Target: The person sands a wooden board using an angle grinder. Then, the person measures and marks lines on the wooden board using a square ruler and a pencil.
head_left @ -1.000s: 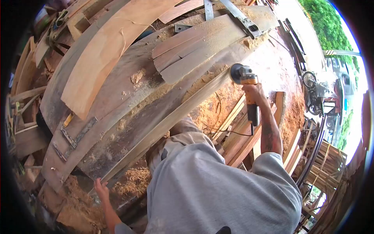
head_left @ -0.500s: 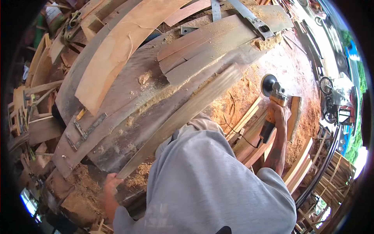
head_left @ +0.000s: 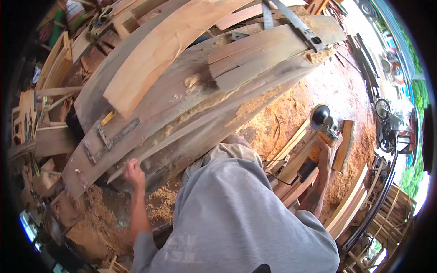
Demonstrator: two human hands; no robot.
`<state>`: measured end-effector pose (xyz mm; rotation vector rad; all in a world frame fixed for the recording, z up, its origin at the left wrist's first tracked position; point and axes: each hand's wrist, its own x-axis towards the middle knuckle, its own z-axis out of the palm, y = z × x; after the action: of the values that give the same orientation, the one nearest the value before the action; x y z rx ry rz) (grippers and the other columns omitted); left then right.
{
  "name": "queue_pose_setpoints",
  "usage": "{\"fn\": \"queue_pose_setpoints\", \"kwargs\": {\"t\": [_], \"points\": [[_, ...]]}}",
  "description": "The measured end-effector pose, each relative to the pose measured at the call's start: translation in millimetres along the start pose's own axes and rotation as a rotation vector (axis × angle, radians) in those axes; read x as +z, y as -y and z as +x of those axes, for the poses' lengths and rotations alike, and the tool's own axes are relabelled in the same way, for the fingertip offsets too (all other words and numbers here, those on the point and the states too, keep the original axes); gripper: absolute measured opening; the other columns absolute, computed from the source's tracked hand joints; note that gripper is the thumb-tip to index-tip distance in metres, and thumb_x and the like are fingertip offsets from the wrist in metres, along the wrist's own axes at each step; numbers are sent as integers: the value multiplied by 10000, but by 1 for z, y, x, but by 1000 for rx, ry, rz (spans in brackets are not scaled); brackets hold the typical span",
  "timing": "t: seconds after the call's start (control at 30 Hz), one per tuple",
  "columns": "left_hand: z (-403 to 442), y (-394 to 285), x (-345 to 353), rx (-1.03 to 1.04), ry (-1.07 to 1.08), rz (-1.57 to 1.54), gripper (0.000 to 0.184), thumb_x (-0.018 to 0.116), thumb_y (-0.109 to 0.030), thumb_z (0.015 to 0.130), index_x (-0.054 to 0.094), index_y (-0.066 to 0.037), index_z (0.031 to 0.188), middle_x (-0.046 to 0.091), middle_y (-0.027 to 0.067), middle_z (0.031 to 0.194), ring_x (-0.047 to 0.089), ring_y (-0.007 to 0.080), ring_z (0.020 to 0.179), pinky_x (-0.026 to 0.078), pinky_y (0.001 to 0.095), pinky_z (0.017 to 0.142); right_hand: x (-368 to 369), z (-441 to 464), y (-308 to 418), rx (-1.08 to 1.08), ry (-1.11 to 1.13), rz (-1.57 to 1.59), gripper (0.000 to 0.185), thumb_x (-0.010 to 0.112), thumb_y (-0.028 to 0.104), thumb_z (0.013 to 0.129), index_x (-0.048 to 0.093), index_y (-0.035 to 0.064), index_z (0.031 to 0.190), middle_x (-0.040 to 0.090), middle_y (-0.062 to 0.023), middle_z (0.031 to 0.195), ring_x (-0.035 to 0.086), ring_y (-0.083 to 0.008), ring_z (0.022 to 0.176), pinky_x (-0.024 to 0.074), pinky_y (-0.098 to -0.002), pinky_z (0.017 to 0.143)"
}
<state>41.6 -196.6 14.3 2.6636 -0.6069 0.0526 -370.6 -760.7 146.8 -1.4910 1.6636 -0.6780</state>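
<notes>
My left hand (head_left: 134,174) has its fingers curled at the near edge of a long narrow board (head_left: 193,133), close to the board's lower left end. The board is smeared by motion and lies slantwise along the near side of the workbench (head_left: 157,98). Over on the right, my right hand (head_left: 327,148) is wrapped round an orange and black angle grinder (head_left: 328,129). Its round dark disc (head_left: 320,114) faces up and left, apart from the board, above the sawdust and timber.
A wide curved plank (head_left: 150,59), a grey panel (head_left: 264,54), a handsaw (head_left: 314,40) and a metal square (head_left: 108,144) lie on the bench. Loose timber (head_left: 296,168) and sawdust (head_left: 291,109) are below the grinder. A motorcycle (head_left: 386,125) stands far right.
The grinder has moved away from the board, to the right and down. My left hand has risen, and the board has shifted and changed its tilt. The view has turned somewhat.
</notes>
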Motion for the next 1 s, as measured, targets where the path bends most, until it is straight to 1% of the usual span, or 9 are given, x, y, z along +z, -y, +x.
{"fn": "queue_pose_setpoints", "kwargs": {"t": [0.03, 0.17, 0.27, 0.5, 0.67, 0.83, 0.93, 0.97, 1.0], "points": [[-7, 17, 9, 103, -45, 8, 118, 700, -15, 843, 625, -19, 934, 708, 145, 1097, 648, 373, 1045, 478, 486, 938, 3, -12, -6, 11, 12, 5, 346, 734, 154, 732, 735, -32, 1024, 705, -75, 850, 654, -197, 746, 523, -343, 719], [-33, 17, -11, 388, 147, -1, 288, 745, -86, 844, 612, -19, 1091, 614, 145, 1314, 550, 361, 1237, 411, 514, 1032, 7, -68, -20, 40, 83, 2, 295, 707, 147, 744, 682, -26, 981, 668, -100, 781, 652, -201, 637, 542, -317, 609], [-36, 32, -15, 309, 168, -81, 419, 771, -123, 828, 616, -27, 1205, 566, 145, 1373, 499, 353, 1295, 378, 533, 1065, 11, -117, -28, 45, 104, -44, 282, 694, 138, 744, 682, -34, 967, 661, -104, 749, 648, -202, 607, 544, -323, 587], [-15, 74, -11, 379, 276, -115, 561, 791, -199, 833, 583, -43, 1330, 607, 140, 1304, 546, 333, 1235, 431, 484, 1038, 38, -203, -4, 43, 242, -142, 284, 690, 137, 737, 707, -32, 965, 680, -89, 786, 646, -196, 667, 528, -337, 641], [-40, 101, -15, 591, 252, -94, 651, 815, -224, 818, 541, -47, 1381, 638, 149, 1247, 584, 325, 1185, 475, 451, 1030, 64, -240, 8, 48, 258, -211, 299, 735, 183, 725, 732, -10, 953, 697, -64, 836, 645, -183, 744, 509, -340, 691], [-59, 127, -49, 389, 178, -154, 678, 822, -277, 831, 530, -46, 1397, 586, 175, 1343, 544, 345, 1246, 465, 449, 1051, 77, -255, -9, -57, 331, -185, 288, 735, 170, 729, 722, -34, 933, 698, -96, 819, 659, -193, 706, 533, -316, 680], [-72, 184, -60, -383, -131, -57, 635, 817, -285, 856, 554, -8, 1363, 595, 216, 1326, 578, 300, 1206, 486, 418, 988, 81, -265, -7, -81, 337, -233, 275, 732, 160, 721, 717, -23, 926, 681, -83, 809, 637, -189, 714, 512, -318, 677], [-75, 207, -63, -399, -144, -29, 635, 817, -285, 856, 554, -8, 1363, 595, 216, 1326, 578, 300, 1206, 486, 418, 988, 84, -270, -6, -93, 349, -231, 275, 730, 155, 717, 715, -20, 929, 675, -77, 804, 629, -189, 713, 505, -319, 675], [-74, 226, -68, -593, 62, -416, 591, 810, -263, 860, 576, 7, 1332, 643, 185, 1232, 611, 262, 1121, 496, 389, 943, 87, -268, -9, -59, 375, -201, 278, 729, 139, 710, 710, -9, 945, 667, -61, 812, 618, -189, 715, 500, -327, 680]]}}
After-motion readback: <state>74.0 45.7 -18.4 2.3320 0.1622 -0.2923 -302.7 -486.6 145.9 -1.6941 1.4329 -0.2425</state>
